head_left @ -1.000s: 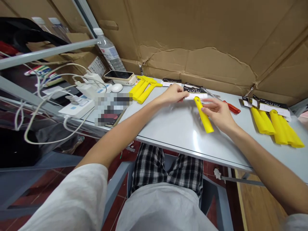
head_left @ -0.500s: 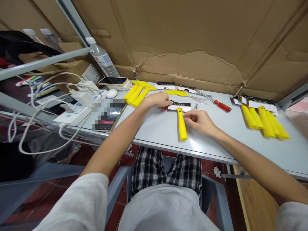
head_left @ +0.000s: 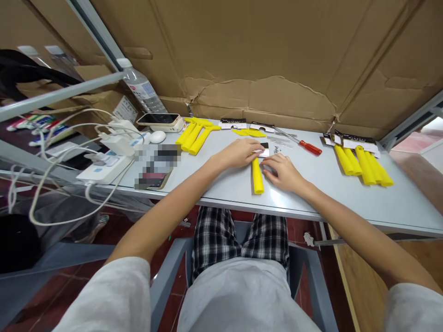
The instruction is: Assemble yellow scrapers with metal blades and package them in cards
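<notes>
A yellow plastic handle (head_left: 258, 177) lies on the table, its hollow-looking end toward me. Its top end meets a black-and-white card (head_left: 264, 150), most of which is covered by my left hand (head_left: 240, 153). The fingers of that hand are together and bent down over the card, just above the handle. My right hand (head_left: 284, 173) rests to the right of the handle, fingertips by the card's lower right edge, thumb apart, with nothing visible in its grasp. Behind the hands are flat yellow pieces (head_left: 249, 133) and another card (head_left: 233, 123).
Several yellow handles with cards (head_left: 367, 166) lie at the right, and yellow T-shaped tools (head_left: 199, 138) at the left. A red-handled screwdriver (head_left: 309, 147) points toward the cardboard wall. Phones, a white power strip (head_left: 104, 168) with cables and a water bottle (head_left: 143, 87) crowd the left end.
My left hand has moved right and slightly down over the card, hiding most of it and a small red thing beside it. My right hand stays close to the handle, its fingers extending toward the card.
</notes>
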Available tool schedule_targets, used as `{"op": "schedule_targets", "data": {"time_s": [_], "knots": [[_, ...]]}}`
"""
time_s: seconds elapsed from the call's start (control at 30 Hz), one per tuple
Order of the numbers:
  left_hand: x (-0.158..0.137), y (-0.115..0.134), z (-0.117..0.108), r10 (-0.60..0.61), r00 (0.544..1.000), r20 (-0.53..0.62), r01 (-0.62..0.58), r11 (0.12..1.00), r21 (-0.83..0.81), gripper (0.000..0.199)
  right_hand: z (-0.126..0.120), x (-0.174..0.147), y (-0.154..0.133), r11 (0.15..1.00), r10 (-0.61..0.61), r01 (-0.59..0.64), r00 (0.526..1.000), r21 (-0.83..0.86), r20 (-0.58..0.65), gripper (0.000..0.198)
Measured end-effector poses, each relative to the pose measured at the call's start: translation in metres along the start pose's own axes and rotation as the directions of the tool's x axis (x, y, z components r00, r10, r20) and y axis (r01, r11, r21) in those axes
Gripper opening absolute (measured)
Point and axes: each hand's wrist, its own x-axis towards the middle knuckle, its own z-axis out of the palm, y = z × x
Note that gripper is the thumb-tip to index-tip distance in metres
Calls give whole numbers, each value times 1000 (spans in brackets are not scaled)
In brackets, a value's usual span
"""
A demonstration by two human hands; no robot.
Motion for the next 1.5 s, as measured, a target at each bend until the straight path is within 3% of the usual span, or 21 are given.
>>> {"op": "schedule_targets", "data": {"time_s": [0.13,0.2,0.37,0.47,0.57,0.7,0.83,0.93,1.03,1.17,1.33,1.5], "knots": [[9,0,19,-50,999,10,50,999,-3,49,2,0,-2,998,-2,3,1000,-58,7,43],[12,3,20,-65,997,-48,67,997,33,51,2,1,0,998,3,-3,1000,-65,4,44],[-14,34,12,-265,947,-183,296,940,169,57,-2,-9,3,990,92,-91,996,-104,5,61],[-48,59,13,-424,899,-111,437,880,184,63,-2,-27,-5,969,194,-177,977,-171,88,80],[-73,75,22,-507,862,7,498,849,177,65,-4,-42,-17,952,253,-221,958,-213,133,78],[-79,81,29,-505,863,10,497,852,164,62,-15,-35,-39,928,335,-305,935,-216,117,66],[-75,81,28,-505,863,-12,501,853,145,60,-24,-2,-63,867,475,-466,880,-174,14,69],[-76,80,28,-500,866,-14,496,856,143,59,-22,28,-74,850,500,-501,865,-162,-47,64],[-78,78,31,-484,875,-17,481,865,140,59,-16,54,-79,826,536,-530,844,-193,-24,62],[-79,74,35,-457,886,-71,463,879,112,52,-15,76,-82,820,549,-511,830,-258,101,64],[-81,73,33,-436,883,-171,448,893,37,43,-18,69,-87,851,506,-449,839,-272,200,52],[-84,69,31,-441,865,-240,438,896,-71,32,-21,27,-83,879,445,-385,875,-281,191,58]]}}
